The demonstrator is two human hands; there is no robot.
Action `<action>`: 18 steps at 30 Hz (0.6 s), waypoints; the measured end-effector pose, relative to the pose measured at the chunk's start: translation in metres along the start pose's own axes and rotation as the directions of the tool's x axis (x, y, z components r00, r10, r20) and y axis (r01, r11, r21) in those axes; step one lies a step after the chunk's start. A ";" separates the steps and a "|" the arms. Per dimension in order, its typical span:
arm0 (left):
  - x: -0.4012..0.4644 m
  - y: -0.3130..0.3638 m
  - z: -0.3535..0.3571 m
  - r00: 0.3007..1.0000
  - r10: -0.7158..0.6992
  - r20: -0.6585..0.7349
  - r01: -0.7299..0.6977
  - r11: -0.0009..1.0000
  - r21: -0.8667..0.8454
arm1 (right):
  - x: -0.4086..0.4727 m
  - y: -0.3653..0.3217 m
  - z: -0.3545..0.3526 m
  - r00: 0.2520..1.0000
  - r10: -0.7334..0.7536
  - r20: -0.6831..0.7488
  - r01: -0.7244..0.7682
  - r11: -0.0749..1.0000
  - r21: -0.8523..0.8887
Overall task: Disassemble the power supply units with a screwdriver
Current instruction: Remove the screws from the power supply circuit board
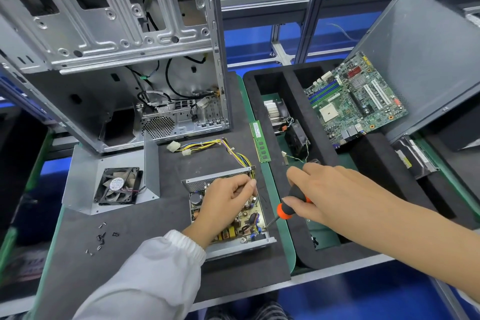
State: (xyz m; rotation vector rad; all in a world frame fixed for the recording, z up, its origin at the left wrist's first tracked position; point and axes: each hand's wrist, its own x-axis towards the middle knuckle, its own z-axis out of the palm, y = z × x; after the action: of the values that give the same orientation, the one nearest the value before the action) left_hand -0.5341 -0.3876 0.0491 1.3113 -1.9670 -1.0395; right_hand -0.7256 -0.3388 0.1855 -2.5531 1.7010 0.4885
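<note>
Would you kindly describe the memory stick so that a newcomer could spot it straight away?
Start at the big open computer case at the back left. Just past its near right corner, along the dark mat's right edge, lies the memory stick. It is the only long, narrow green strip with a row of black chips, far slimmer than the motherboard in the tray beside it.

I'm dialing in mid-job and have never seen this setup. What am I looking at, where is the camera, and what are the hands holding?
There is one picture, from a camera worn on the person's head, looking down at a workbench. No robot: two bare hands.

The left hand rests on the opened power supply unit, whose circuit board is exposed. The right hand holds a screwdriver with a black and orange handle, its tip at the board's right edge.

Also on the dark mat: the unit's removed cover with a fan, loose screws, a memory stick, and an empty computer case. A foam tray on the right holds a motherboard.
</note>
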 end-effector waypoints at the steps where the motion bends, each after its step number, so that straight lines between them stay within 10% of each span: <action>1: 0.000 0.000 0.000 1.000 0.001 -0.001 -0.001 1.000 0.000 | 0.000 0.000 0.000 1.000 -0.001 -0.005 0.001 1.000 -0.002; 18: 0.000 0.004 0.000 1.000 -0.008 0.006 0.008 1.000 0.004 | -0.003 -0.005 -0.004 0.996 -0.028 -0.079 0.026 0.999 -0.023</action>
State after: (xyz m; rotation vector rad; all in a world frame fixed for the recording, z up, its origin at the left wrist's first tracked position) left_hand -0.5360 -0.3872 0.0524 1.3208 -1.9709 -1.0450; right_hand -0.7211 -0.3352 0.1894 -2.6419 1.6918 0.4121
